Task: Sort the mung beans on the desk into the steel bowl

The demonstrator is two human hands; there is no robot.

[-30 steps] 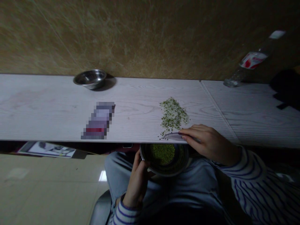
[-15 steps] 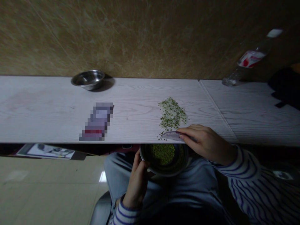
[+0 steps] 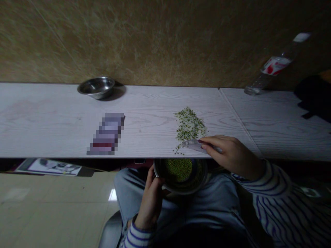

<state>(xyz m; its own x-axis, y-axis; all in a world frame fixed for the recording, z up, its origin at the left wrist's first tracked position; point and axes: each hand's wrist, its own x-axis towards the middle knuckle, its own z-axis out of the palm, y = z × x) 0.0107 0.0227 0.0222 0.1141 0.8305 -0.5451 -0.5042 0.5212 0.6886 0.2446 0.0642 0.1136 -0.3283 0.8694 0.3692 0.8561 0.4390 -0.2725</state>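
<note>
My left hand [image 3: 152, 196] grips the left rim of a metal bowl [image 3: 203, 177] held over my lap, just below the table's front edge. Green beans, which look like mung beans [image 3: 179, 168], cover part of its bottom. Between the thumb and fingers of my right hand [image 3: 229, 153] is a thin, pale, see-through piece with a curved edge [image 3: 191, 144]; its exact kind is unclear. It touches the near side of a spread pile of green beans mixed with white grains [image 3: 190, 124] on the table. A few loose beans [image 3: 178, 148] lie left of the piece, near the edge.
A second metal bowl [image 3: 97, 89] stands at the back left by the wall. A blurred-out flat item [image 3: 106, 134] lies on the left of the white table [image 3: 144, 137]. At the back right are a clear bottle [image 3: 276, 65] and a dark object [image 3: 314, 96].
My right hand has shifted slightly away from the table edge and to the right with the see-through piece, uncovering a few loose beans. The bowl and my left hand stay put.
</note>
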